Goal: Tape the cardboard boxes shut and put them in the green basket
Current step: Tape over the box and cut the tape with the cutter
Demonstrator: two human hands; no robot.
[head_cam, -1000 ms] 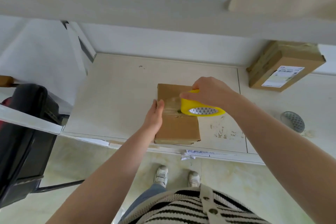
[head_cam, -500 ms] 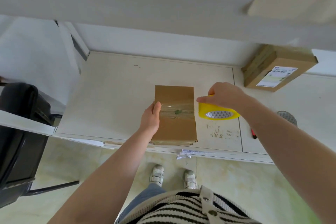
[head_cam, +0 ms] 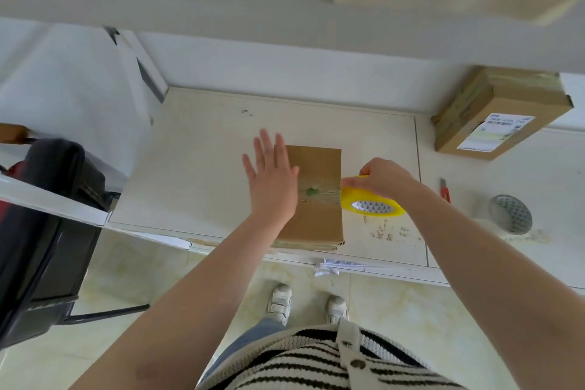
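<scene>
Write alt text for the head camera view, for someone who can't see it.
A person's right hand grips a yellow tape roll at the right edge of a small cardboard box on a white counter, with clear tape across the box top. The left hand is open and flat over the box's left side. A larger labelled box sits far right.

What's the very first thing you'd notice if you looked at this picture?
The bright yellow tape roll stands out, gripped by the right hand at the right edge of the flat cardboard box on the counter. The left hand is spread open over the box's left side.
</scene>
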